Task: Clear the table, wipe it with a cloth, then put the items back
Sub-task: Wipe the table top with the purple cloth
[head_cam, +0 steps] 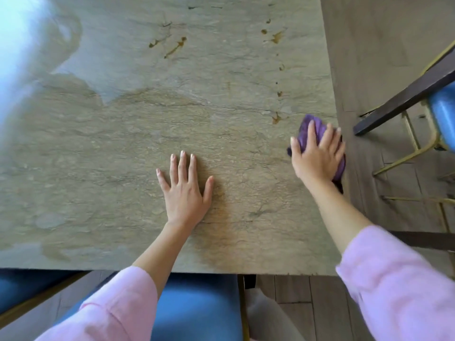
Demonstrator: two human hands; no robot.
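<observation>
A stone-patterned table (128, 143) fills most of the view, its top bare of items. My right hand (317, 156) presses flat with spread fingers on a crumpled purple cloth (320, 126) at the table's right edge. Part of the cloth hangs over that edge. My left hand (186, 190) rests palm down, fingers straight, on the table near the front middle. Both arms wear pink sleeves.
Brown stain marks (176, 46) dot the far middle and run down the right side of the table. A blue-seated chair with a gold frame (443, 114) stands to the right on the wooden floor. Another blue chair seat (197, 303) sits below the table's front edge.
</observation>
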